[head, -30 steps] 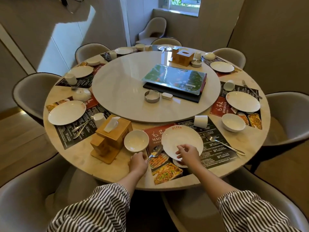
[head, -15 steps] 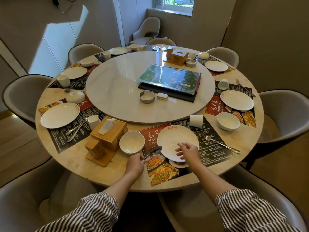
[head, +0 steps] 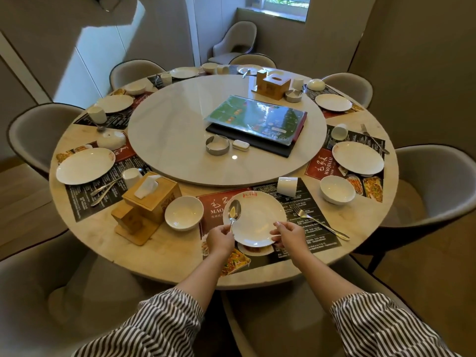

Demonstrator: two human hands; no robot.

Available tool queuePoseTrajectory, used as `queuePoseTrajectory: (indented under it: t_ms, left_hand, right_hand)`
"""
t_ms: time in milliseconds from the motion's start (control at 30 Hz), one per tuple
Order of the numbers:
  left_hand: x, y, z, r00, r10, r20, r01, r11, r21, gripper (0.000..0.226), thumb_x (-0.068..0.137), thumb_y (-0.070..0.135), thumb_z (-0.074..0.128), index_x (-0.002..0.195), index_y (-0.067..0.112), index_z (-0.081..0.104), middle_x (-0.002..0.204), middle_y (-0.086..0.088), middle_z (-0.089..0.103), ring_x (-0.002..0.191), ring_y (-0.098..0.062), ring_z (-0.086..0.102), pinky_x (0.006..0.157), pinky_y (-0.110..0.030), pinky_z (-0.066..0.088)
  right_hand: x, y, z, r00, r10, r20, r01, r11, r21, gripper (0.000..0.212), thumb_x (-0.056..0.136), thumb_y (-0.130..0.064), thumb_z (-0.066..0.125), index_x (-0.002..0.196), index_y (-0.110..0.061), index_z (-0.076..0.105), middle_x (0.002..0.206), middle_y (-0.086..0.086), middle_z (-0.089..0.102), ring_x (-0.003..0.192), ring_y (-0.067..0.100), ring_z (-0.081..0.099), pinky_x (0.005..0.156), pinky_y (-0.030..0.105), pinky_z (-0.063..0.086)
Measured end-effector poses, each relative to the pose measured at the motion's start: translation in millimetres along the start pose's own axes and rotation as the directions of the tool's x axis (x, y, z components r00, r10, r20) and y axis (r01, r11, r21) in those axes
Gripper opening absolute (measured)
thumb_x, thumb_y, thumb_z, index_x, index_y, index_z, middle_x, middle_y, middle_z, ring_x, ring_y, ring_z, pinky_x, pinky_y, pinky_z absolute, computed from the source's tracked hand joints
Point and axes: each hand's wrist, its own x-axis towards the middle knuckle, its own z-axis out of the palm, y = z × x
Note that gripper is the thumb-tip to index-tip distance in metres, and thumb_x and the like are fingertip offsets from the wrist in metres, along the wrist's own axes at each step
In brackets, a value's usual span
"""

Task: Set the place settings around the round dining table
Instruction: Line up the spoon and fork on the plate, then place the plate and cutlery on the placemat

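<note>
A person in striped sleeves leans over the round dining table at the six o'clock seat; the left hand is closed around the handle of a spoon, whose bowl lies over the ten o'clock edge of the white plate; the right hand pinches the plate's rim at about five o'clock, thumb on top and fingers curled beneath, with the near edge of the plate raised slightly off the placemat; a smaller dish shows just under that near edge, though what it is cannot be told. To the plate's nine o'clock sits a small white bowl, just beside a wooden tissue box; to its three o'clock a fork lies slantwise on the placemat; at one o'clock a white cup lies tipped on its side near the edge of the turntable. On the turntable rest a stack of menus, a metal ashtray and a second tissue box. Other settings ring the table: a plate at the table's nine o'clock with cutlery beside it, and a plate at three o'clock with a bowl near it; grey chairs stand around the rim.
</note>
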Motion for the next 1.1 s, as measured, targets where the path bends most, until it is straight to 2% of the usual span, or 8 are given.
queuePoseTrajectory:
  t_ms: [133, 233, 300, 433, 600, 733, 867, 1100]
  left_hand:
    - [-4, 6, 27, 0.997, -0.066, -0.034, 0.065, 0.998, -0.011, 0.029, 0.092, 0.003, 0.056, 0.12, 0.004, 0.064, 0.121, -0.011, 0.066, 0.111, -0.024, 0.06, 0.093, -0.032, 0.051]
    - [-10, 11, 45, 0.995, -0.083, -0.047, 0.083, 0.996, -0.013, 0.026, 0.092, 0.002, 0.056, 0.115, 0.003, 0.067, 0.116, -0.012, 0.068, 0.106, -0.023, 0.061, 0.085, -0.028, 0.051]
    - [-15, 12, 53, 0.994, -0.089, -0.07, 0.089, 0.996, -0.011, 0.025, 0.092, 0.001, 0.056, 0.114, 0.002, 0.068, 0.114, -0.011, 0.068, 0.105, -0.023, 0.061, 0.079, -0.024, 0.046]
    - [-16, 11, 62, 0.99, -0.077, -0.115, 0.081, 0.996, 0.028, 0.026, 0.092, 0.003, 0.055, 0.115, 0.005, 0.069, 0.114, -0.009, 0.07, 0.102, -0.022, 0.063, 0.081, -0.026, 0.05]
    - [-17, 15, 69, 0.983, -0.05, -0.179, 0.063, 0.995, 0.071, 0.027, 0.092, 0.002, 0.056, 0.117, 0.004, 0.066, 0.118, -0.009, 0.067, 0.109, -0.022, 0.061, 0.08, -0.022, 0.047]
    - [-20, 13, 72, 0.982, 0.008, -0.19, 0.016, 0.992, 0.129, 0.024, 0.091, 0.002, 0.056, 0.112, 0.004, 0.069, 0.109, -0.009, 0.071, 0.096, -0.018, 0.063, 0.07, -0.017, 0.045]
    - [-21, 10, 73, 0.981, 0.075, -0.18, -0.038, 0.979, 0.201, 0.02, 0.09, 0.003, 0.056, 0.098, 0.006, 0.075, 0.086, -0.003, 0.071, 0.074, -0.01, 0.059, 0.053, -0.009, 0.036]
    - [-18, 12, 71, 0.978, 0.105, -0.179, -0.052, 0.959, 0.279, 0.015, 0.089, 0.006, 0.06, 0.094, 0.01, 0.074, 0.085, -0.002, 0.071, 0.075, -0.011, 0.061, 0.058, -0.015, 0.041]
  right_hand:
    - [6, 7, -14, 1.0, 0.011, 0.017, -0.011, 1.0, -0.002, 0.019, 0.097, -0.023, 0.055, 0.11, -0.012, 0.064, 0.092, 0.008, 0.072, 0.079, 0.019, 0.067, 0.067, 0.029, 0.054]
    - [14, 11, -28, 0.999, -0.012, -0.033, 0.011, 0.998, -0.056, 0.019, 0.096, -0.021, 0.057, 0.11, -0.012, 0.065, 0.092, 0.005, 0.072, 0.086, 0.017, 0.067, 0.076, 0.031, 0.055]
    - [21, 9, -41, 0.991, -0.08, -0.106, 0.058, 0.979, -0.194, 0.022, 0.095, -0.018, 0.058, 0.113, -0.009, 0.067, 0.099, 0.004, 0.07, 0.09, 0.015, 0.065, 0.08, 0.031, 0.054]
    - [45, 3, -71, 0.949, -0.242, -0.202, 0.123, 0.873, -0.471, 0.022, 0.095, -0.012, 0.056, 0.113, -0.005, 0.068, 0.108, 0.009, 0.069, 0.084, 0.011, 0.057, 0.064, 0.019, 0.043]
    - [83, 8, -96, 0.916, -0.322, -0.237, 0.088, 0.74, -0.667, 0.024, 0.092, -0.018, 0.061, 0.113, -0.011, 0.068, 0.114, 0.006, 0.065, 0.115, 0.022, 0.05, 0.095, 0.037, 0.045]
    - [96, 10, -103, 0.945, -0.277, -0.174, 0.053, 0.655, -0.754, 0.027, 0.09, -0.026, 0.065, 0.115, -0.016, 0.067, 0.119, 0.006, 0.06, 0.12, 0.024, 0.046, 0.102, 0.042, 0.041]
    - [99, 11, -105, 0.954, -0.241, -0.177, 0.029, 0.662, -0.749, 0.019, 0.092, -0.025, 0.063, 0.107, -0.016, 0.069, 0.113, 0.007, 0.062, 0.115, 0.025, 0.048, 0.099, 0.04, 0.04]
    - [109, 4, -106, 0.997, -0.063, -0.042, 0.01, 0.664, -0.748, 0.013, 0.091, -0.023, 0.064, 0.093, -0.012, 0.07, 0.1, 0.007, 0.069, 0.094, 0.022, 0.061, 0.084, 0.038, 0.052]
